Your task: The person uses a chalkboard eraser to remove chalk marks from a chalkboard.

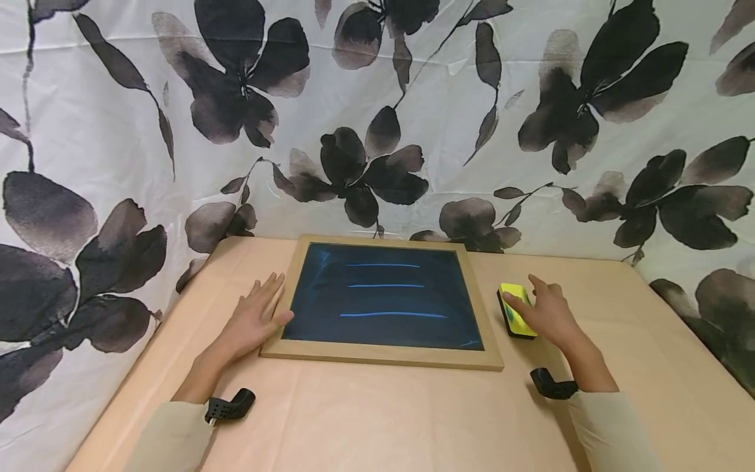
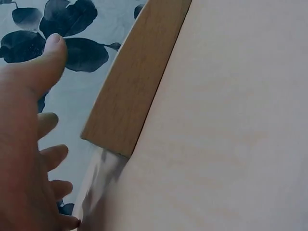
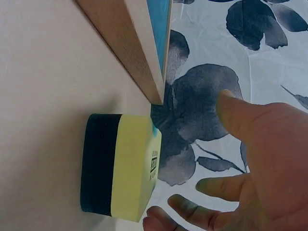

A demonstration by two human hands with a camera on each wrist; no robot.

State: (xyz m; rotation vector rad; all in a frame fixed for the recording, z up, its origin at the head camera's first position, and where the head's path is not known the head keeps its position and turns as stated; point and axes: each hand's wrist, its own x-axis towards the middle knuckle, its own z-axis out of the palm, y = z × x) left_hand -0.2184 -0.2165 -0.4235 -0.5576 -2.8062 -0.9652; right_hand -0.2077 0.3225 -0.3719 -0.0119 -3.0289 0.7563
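Note:
A chalkboard [image 1: 389, 334] in a pale wooden frame lies on the table, with three blue chalk lines across its dark surface. My left hand [image 1: 250, 324] is at the board's left side, fingers extended, thumb by the frame [image 2: 130, 82]; whether it touches the wood I cannot tell. To the right of the board sits a yellow and black board eraser [image 1: 518, 314], black side down in the right wrist view. Just above and beside the eraser, my right hand [image 1: 551, 314] has its fingers spread and grips nothing. A gap shows between those fingers and the eraser [image 3: 130, 163].
The table [image 1: 354, 419] has a light wood-coloured surface. Behind it and along both sides hangs a white cloth [image 1: 448, 144] with dark flowers. Each wrist bears a small black camera, the left one [image 1: 230, 406] and the right one [image 1: 553, 385].

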